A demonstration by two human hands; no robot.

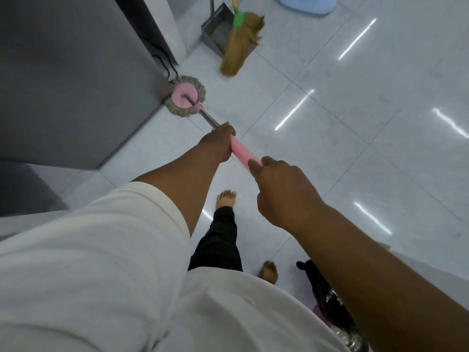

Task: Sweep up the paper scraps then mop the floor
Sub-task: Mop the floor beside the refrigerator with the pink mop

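A mop with a round pink head (184, 96) ringed by grey strands lies flat on the white tiled floor (355, 123), pressed against the base of a grey cabinet. Its metal shaft runs toward me into a pink handle (244, 152). My left hand (218, 142) is shut on the handle's front part. My right hand (281, 189) is shut on its rear end. A straw broom (238, 44) with a green collar and a grey metal dustpan (218, 29) lean together at the back. No paper scraps show on the floor.
The grey cabinet (71, 80) fills the left, with a black cable (165, 64) at its corner. A pale blue bucket (307, 5) stands at the top right. A bin with a black liner (327, 298) sits at my lower right. My bare feet stand on the tiles.
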